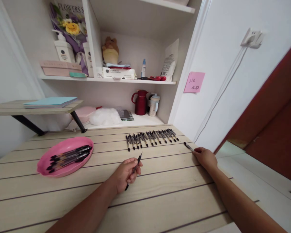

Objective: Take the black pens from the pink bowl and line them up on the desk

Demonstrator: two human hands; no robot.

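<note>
My left hand is closed around a black pen above the middle of the table, with the narrow end pointing up and away from me. Near the table's right edge, my right hand pinches another pen, its black end directed toward the row. Several dark, clear-barrelled pens lie side by side in a slanting row beyond my hands. To the left, a pink oval bowl contains a pile of similar pens.
Behind the striped wooden table stands a white shelf unit with a red jug and a light cup. A small raised stand carries blue-topped papers. A pink note sticks to the right wall.
</note>
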